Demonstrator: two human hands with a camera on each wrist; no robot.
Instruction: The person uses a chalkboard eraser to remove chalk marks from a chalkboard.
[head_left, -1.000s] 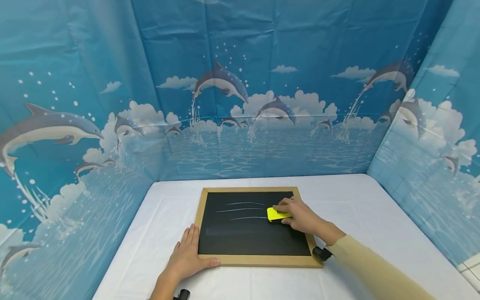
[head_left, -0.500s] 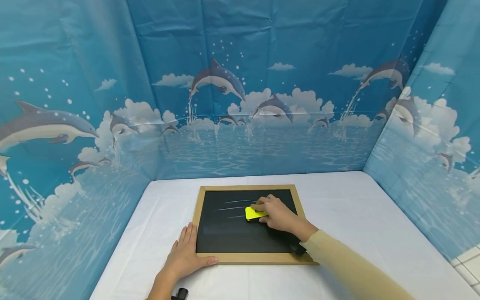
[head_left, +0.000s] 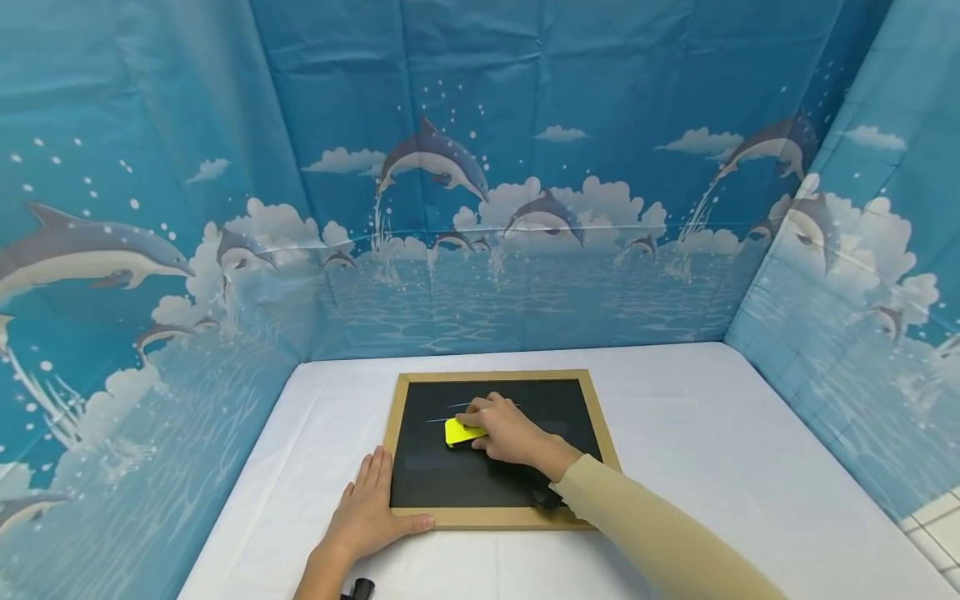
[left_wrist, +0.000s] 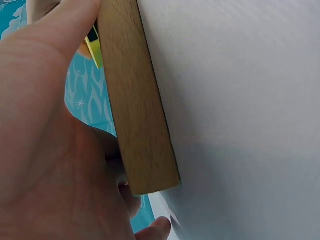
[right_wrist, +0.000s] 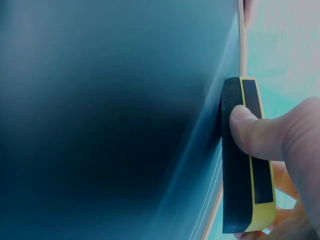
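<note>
A small blackboard (head_left: 442, 487) in a light wooden frame (head_left: 517, 518) lies on the white table. My right hand (head_left: 510, 432) grips a yellow-and-black board eraser (head_left: 460, 431) over the left-middle part of the black surface. In the right wrist view, the thumb presses the side of the eraser (right_wrist: 237, 175), and its dark pad faces the board. Thin pale chalk lines (head_left: 437, 420) show above and left of the eraser, partly covered by the hand. My left hand (head_left: 367, 508) rests at the frame's lower left corner, fingers straight along the left side, thumb on the bottom edge.
A white cloth (head_left: 690, 433) covers the table. Blue curtains (head_left: 480, 304) printed with dolphins stand along the back and both sides. Black wrist devices show below the left hand (head_left: 360, 589) and under the right wrist. Pale tiles (head_left: 930, 529) show at the far right.
My right hand has swept the eraser leftward across the board. The lowest chalk line no longer shows on the visible surface. My left hand stays at the corner.
</note>
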